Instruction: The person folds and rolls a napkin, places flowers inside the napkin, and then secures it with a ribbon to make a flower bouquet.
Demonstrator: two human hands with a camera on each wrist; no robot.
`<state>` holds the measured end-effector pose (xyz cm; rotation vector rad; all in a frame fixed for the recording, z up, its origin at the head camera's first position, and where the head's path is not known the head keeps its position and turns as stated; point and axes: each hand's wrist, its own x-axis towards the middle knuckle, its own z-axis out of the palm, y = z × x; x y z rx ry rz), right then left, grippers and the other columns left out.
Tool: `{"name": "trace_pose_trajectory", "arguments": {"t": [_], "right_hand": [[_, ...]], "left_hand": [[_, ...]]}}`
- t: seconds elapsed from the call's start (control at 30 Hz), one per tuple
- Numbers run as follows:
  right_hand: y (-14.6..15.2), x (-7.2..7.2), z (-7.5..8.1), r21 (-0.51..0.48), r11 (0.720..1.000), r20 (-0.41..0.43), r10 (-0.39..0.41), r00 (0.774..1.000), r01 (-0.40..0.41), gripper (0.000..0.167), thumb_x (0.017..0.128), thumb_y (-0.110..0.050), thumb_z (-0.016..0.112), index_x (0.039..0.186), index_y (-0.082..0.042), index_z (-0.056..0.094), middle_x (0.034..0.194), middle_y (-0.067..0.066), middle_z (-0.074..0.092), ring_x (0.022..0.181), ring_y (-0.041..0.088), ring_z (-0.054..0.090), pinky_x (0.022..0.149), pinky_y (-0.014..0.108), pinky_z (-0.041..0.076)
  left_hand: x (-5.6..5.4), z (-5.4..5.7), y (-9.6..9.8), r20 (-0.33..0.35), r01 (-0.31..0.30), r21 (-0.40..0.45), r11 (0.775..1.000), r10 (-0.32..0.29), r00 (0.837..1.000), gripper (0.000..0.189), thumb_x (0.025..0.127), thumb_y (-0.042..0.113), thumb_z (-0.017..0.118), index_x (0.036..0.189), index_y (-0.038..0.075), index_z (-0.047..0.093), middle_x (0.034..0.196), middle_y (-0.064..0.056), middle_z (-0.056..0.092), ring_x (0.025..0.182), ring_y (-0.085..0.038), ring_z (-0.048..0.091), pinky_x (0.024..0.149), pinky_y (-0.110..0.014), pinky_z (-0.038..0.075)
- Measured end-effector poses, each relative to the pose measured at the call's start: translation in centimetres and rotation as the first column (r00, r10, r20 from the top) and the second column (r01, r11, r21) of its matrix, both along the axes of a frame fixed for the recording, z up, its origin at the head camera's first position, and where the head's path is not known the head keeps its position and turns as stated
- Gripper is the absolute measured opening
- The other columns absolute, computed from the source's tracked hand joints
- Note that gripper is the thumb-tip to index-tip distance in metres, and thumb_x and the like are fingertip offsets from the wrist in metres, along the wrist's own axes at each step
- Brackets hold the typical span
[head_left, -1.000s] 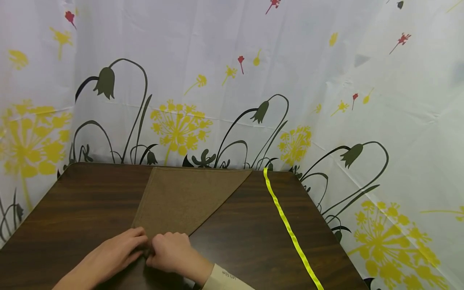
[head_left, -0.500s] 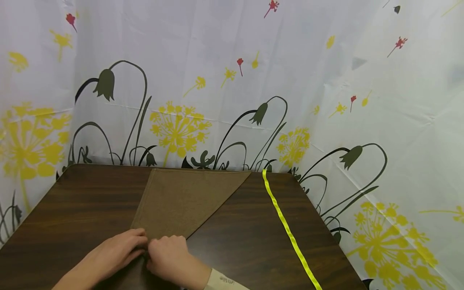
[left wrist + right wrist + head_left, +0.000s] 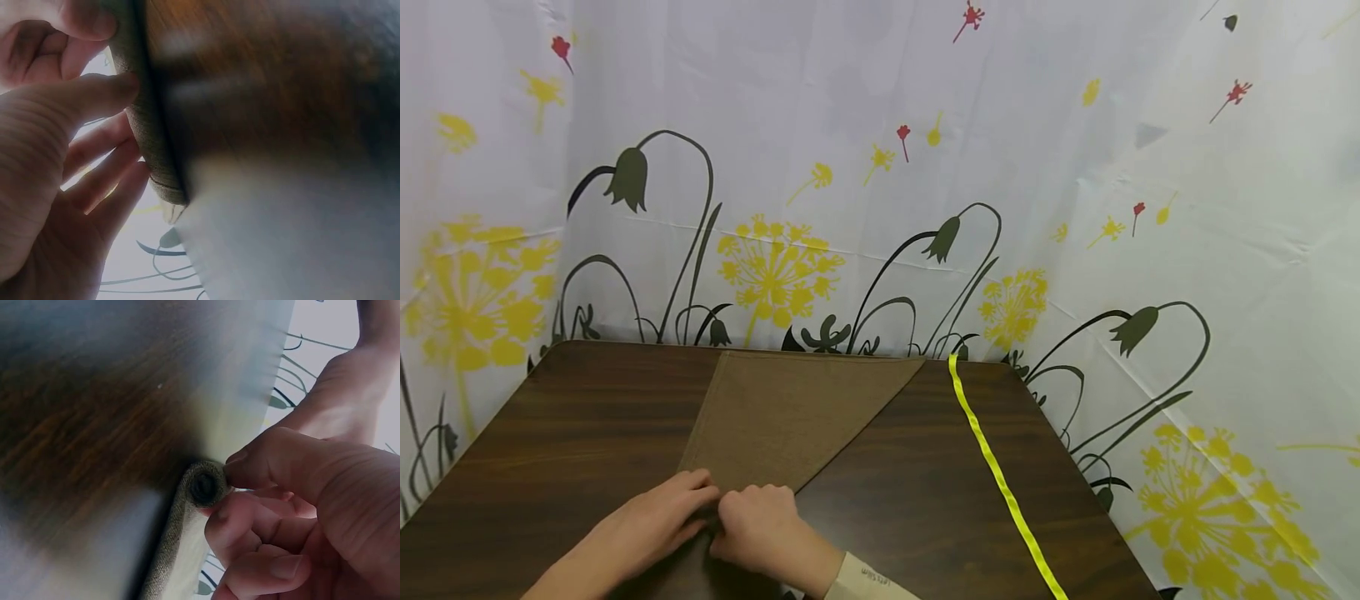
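A brown cloth (image 3: 775, 408) with stitched hems lies folded on the dark wooden table, tapering to a point at the back right. Its near end is a tight roll (image 3: 150, 137), whose hollow spiral end (image 3: 205, 483) shows in the right wrist view. My left hand (image 3: 651, 521) holds the roll, thumb on the near side and fingers beyond it. Close beside it, my right hand (image 3: 771, 529) pinches the roll near its end between thumb and curled forefinger. In the head view the hands hide most of the roll.
A yellow ribbon (image 3: 996, 471) runs lengthwise along the right part of the dark wooden table (image 3: 572, 425). Behind the table hangs a white curtain (image 3: 850, 100) printed with flowers.
Both hands stay together at the cloth's near end, with only slight finger movement. The head view shifts a little; cloth and ribbon keep their places.
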<state>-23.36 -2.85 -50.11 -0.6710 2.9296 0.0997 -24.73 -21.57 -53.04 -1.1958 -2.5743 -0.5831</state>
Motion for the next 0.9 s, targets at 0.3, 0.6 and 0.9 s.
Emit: {"name": "trace_pose_trajectory", "arguments": {"t": [0.3,0.6,0.9], "right_hand": [[0.2,0.0,0.1,0.033,0.999,-0.075,-0.006,0.997,0.009,0.032,0.091,-0.046,0.079,0.072,-0.028,0.061,0.063,-0.010,0.057,0.055,0.010,0.055,0.051,0.034,0.047],[0.1,-0.3,0.0,0.003,1.000,-0.051,0.003,0.999,-0.002,0.035,0.090,-0.040,0.081,0.067,-0.026,0.058,0.062,-0.009,0.056,0.054,0.010,0.052,0.050,0.034,0.046],[0.5,-1.3,0.3,-0.052,0.997,0.102,-0.048,0.994,0.054,0.048,0.093,-0.047,0.080,0.067,-0.024,0.048,0.061,-0.009,0.042,0.054,0.010,0.044,0.053,0.030,0.041]], "left_hand": [[0.0,0.2,0.1,0.039,-0.052,-0.061,0.997,0.054,0.998,0.031,0.086,0.012,0.089,0.109,0.025,0.074,0.108,0.009,0.064,0.093,-0.011,0.065,0.074,-0.035,0.057],[0.0,0.3,0.2,0.034,-0.062,-0.082,0.995,0.065,0.997,0.030,0.087,0.013,0.089,0.111,0.023,0.074,0.114,0.004,0.067,0.097,-0.017,0.069,0.077,-0.037,0.059],[-0.4,1.0,0.4,0.071,-0.064,-0.112,0.992,0.073,0.995,0.035,0.086,0.014,0.091,0.115,0.020,0.073,0.110,0.008,0.063,0.092,-0.011,0.064,0.074,-0.033,0.056]]}}
